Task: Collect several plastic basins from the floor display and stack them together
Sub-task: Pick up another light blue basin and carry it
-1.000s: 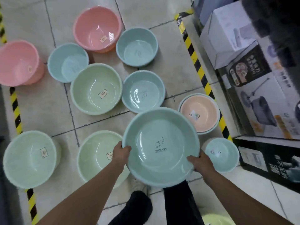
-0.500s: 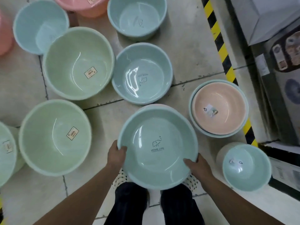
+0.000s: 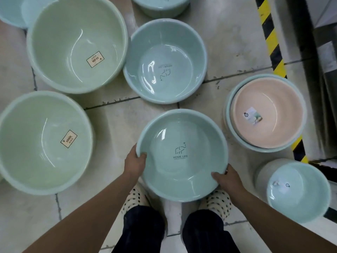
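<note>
I hold a pale blue basin (image 3: 182,157) with an elephant logo above my feet. My left hand (image 3: 135,163) grips its left rim and my right hand (image 3: 227,180) grips its lower right rim. Just beyond it on the tiled floor sits a matching blue basin (image 3: 165,61) with the same logo. Two larger pale green basins lie to the left, one far (image 3: 76,42), one near (image 3: 43,141). To the right, a peach basin (image 3: 268,114) is nested in a blue one, and a small blue basin (image 3: 299,192) stands at the lower right.
More blue basins are cut off at the top edge (image 3: 160,6) and the top left corner (image 3: 12,11). Yellow and black floor tape (image 3: 273,44) runs down the right side beside dark shelving. My spotted slippers (image 3: 135,198) stand under the held basin.
The view has dropped closer to the floor and the basins loom larger. The held basin has lowered toward my feet, still in both hands.
</note>
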Action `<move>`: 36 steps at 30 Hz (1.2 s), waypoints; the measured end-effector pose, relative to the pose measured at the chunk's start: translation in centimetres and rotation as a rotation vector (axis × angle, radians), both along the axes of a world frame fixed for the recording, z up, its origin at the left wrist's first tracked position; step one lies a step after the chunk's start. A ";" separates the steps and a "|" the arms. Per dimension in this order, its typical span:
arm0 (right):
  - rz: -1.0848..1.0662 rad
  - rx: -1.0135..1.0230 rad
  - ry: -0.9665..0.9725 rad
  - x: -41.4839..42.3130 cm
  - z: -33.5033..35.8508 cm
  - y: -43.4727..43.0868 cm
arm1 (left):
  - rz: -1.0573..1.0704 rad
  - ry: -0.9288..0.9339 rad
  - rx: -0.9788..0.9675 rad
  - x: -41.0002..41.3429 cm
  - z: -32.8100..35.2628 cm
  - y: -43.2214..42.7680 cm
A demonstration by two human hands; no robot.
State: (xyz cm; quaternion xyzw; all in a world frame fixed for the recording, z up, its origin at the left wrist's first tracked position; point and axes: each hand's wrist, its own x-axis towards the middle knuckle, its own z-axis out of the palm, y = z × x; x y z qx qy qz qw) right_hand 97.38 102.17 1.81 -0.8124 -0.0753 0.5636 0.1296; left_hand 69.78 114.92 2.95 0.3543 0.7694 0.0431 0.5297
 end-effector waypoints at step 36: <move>0.292 0.022 -0.146 6.5 16.2 38.6 | 0.106 0.034 -0.045 3.5 18.3 30.8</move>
